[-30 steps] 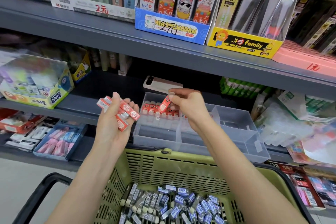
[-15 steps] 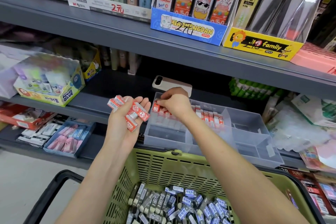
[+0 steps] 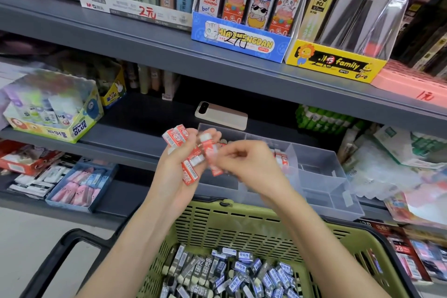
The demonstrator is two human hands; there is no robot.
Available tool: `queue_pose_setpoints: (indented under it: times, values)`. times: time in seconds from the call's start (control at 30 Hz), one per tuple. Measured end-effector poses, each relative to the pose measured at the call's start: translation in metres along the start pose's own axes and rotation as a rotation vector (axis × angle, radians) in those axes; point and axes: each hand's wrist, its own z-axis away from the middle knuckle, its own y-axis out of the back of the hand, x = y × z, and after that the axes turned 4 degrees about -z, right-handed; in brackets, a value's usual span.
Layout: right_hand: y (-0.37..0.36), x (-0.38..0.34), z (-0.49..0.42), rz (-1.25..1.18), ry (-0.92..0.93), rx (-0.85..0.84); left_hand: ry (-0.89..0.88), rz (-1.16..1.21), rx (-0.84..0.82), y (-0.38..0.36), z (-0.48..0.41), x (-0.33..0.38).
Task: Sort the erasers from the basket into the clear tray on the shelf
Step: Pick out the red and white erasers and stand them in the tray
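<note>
Erasers point(image 3: 189, 168) gripped in left hand point(image 3: 169, 184) | right hand point(image 3: 251, 164) pinches one beside them | before clear tray point(image 3: 324, 191)

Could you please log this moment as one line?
left grip: holds red erasers | right grip: pinches one eraser from them | tray: partly filled | basket: blue erasers remain

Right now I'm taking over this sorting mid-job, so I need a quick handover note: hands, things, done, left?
Left hand holds a bunch of red erasers. Right hand pinches a single red eraser beside them, motion-blurred.
Clear tray sits on the shelf; the green basket below it holds blue-grey erasers.
Done: a row of red erasers stands in the tray's back compartment.
Left: the handful, then the basket's pile.
</note>
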Motion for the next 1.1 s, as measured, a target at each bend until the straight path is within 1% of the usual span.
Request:
queue_pose_setpoints:
  times: [0.03, 0.1, 0.13, 0.17, 0.23, 0.3, 0.4, 0.47, 0.53, 0.6, 0.63, 0.7, 0.73, 0.77, 0.8, 0.83, 0.87, 0.93, 0.97, 1.1]
  values:
    - [0.014, 0.004, 0.002, -0.046, -0.035, 0.067, 0.022, 0.029, -0.001, -0.003, 0.001, -0.002]
    - [0.046, 0.014, -0.002, -0.049, -0.122, 0.271, 0.080, 0.100, 0.009, -0.006, 0.002, -0.006]
    - [0.060, 0.020, -0.006, 0.009, -0.169, 0.361, 0.110, 0.129, 0.015, -0.008, 0.003, -0.008]
    - [0.072, 0.027, -0.011, 0.101, -0.214, 0.411, 0.135, 0.150, 0.020, -0.010, 0.004, -0.009]
    - [0.084, 0.037, -0.023, 0.292, -0.304, 0.407, 0.183, 0.178, 0.026, -0.014, 0.004, -0.012]
    - [0.087, 0.043, -0.036, 0.402, -0.385, 0.383, 0.230, 0.198, 0.028, -0.018, 0.005, -0.014]
    - [0.084, 0.047, -0.053, 0.469, -0.480, 0.341, 0.281, 0.185, 0.039, -0.022, 0.006, -0.019]
    - [0.081, 0.049, -0.061, 0.480, -0.509, 0.313, 0.305, 0.175, 0.047, -0.023, 0.007, -0.022]
    - [0.078, 0.050, -0.063, 0.556, -0.538, 0.264, 0.323, 0.183, 0.043, -0.023, 0.008, -0.023]
    - [0.074, 0.049, -0.059, 0.720, -0.514, 0.231, 0.333, 0.205, 0.037, -0.022, 0.008, -0.022]
    - [0.072, 0.047, -0.055, 0.805, -0.468, 0.235, 0.335, 0.216, 0.032, -0.021, 0.008, -0.022]
    - [0.066, 0.038, -0.042, 0.878, -0.302, 0.310, 0.340, 0.229, 0.025, -0.020, 0.009, -0.021]
    - [0.061, 0.033, -0.034, 0.828, -0.186, 0.356, 0.341, 0.227, 0.024, -0.020, 0.009, -0.021]
    - [0.054, 0.027, -0.025, 0.716, -0.073, 0.385, 0.340, 0.220, 0.024, -0.020, 0.009, -0.021]
    - [0.045, 0.019, -0.015, 0.582, 0.010, 0.379, 0.334, 0.213, 0.026, -0.020, 0.009, -0.020]
    - [0.037, 0.012, -0.007, 0.475, 0.053, 0.342, 0.324, 0.206, 0.028, -0.020, 0.009, -0.020]
    - [0.028, 0.008, 0.000, 0.433, 0.060, 0.285, 0.311, 0.197, 0.030, -0.020, 0.009, -0.021]
    - [0.014, 0.007, 0.010, 0.485, 0.021, 0.171, 0.296, 0.174, 0.023, -0.021, 0.011, -0.021]
    - [0.009, 0.009, 0.013, 0.496, 0.006, 0.141, 0.294, 0.164, 0.019, -0.021, 0.012, -0.021]
    - [0.003, 0.015, 0.016, 0.340, -0.003, 0.132, 0.301, 0.181, 0.008, -0.021, 0.014, -0.021]
